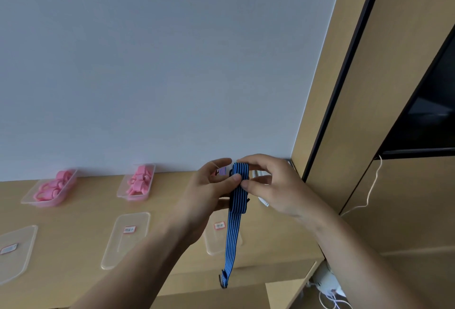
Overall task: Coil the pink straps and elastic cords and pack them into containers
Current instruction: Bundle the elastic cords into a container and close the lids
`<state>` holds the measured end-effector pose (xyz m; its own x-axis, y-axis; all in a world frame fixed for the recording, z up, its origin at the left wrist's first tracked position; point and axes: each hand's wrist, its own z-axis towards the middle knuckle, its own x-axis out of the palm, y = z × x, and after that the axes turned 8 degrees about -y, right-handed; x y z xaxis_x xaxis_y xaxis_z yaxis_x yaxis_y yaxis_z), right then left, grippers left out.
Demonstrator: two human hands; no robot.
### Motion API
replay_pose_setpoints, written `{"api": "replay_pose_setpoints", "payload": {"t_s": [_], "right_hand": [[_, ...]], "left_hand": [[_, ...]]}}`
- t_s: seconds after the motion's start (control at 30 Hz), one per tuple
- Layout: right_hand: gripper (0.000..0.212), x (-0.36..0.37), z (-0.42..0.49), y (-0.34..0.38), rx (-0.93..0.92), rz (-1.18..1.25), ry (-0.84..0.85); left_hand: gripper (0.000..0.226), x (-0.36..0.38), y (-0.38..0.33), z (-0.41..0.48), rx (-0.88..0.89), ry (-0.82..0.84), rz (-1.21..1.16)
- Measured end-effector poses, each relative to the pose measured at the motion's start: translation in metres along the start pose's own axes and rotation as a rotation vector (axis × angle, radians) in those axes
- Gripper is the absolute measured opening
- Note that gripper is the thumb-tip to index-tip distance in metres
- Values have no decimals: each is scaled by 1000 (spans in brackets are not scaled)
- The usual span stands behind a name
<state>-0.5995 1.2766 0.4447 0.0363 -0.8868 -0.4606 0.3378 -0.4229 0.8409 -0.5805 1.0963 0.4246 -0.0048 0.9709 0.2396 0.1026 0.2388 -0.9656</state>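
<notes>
Wood desk (81,212) against a white wall (147,62). I'm holding the blue striped elastic cord (234,232) up betw. both hands, part wound into a flat coil, tail hanging over a clear lid (214,242). L hand (209,193) thumb pinches the coil; R hand (273,185) fingertips pinch its top edge. Pink straps (53,185) sit in clear containers (64,194) at back left.

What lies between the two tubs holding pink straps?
Nothing: the head view shows only bare wooden tabletop between the left tub and the right tub.
</notes>
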Motion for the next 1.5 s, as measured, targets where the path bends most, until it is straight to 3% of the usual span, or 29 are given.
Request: {"api": "replay_pose_setpoints", "payload": {"t_s": [0.53,0.9,1.27,1.5], "right_hand": [[38,5,2,-7,-121,7,-258],[38,15,-13,-9,-482,-232,-486],[25,24,-31,-23,-573,-149,-424],[24,32,-28,-34,-633,-251,-349]], "left_hand": [[54,-2,18,-6,-182,46,148],[69,4,23,-2,-242,16,73],[45,-4,25,7,-255,-39,-6],[36,-8,27,11,-190,-14,-23]]}}
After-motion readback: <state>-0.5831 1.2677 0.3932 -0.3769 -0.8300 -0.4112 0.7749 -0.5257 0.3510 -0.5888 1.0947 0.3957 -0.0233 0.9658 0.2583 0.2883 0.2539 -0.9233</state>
